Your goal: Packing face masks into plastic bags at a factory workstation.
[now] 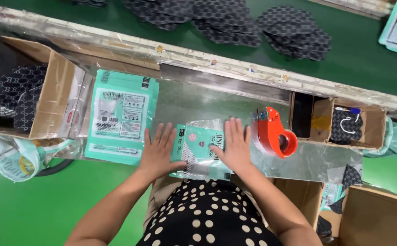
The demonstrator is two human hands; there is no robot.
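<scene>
Your hands lie flat on the pouch point(201, 150), left hand point(158, 152) on its left edge, right hand point(235, 146) on its right half. Left of the pouch sits a stack of pouches point(121, 116), and beyond that an open box point(48, 98). Right of the pouch stands the tape dispenser point(272, 132), then a small box point(349, 123). Behind the pouch, across the rail, lie masks point(235, 20).

A: Figure, head view. What does the person wear?

B: A black garment point(207, 218) printed all over with cream-white round dots, evenly scattered; it fills the lower middle of the view.

A: And relative to that garment, the arms?

B: Both forearms emerge to either side of it, bare, with no sleeve visible along their length.

A: The hands?

B: Left hand point(159, 152) and right hand point(236, 146) lie above the garment; bare, no gloves, no ring or watch discernible. Nails short, unpainted as far as can be told.
</scene>
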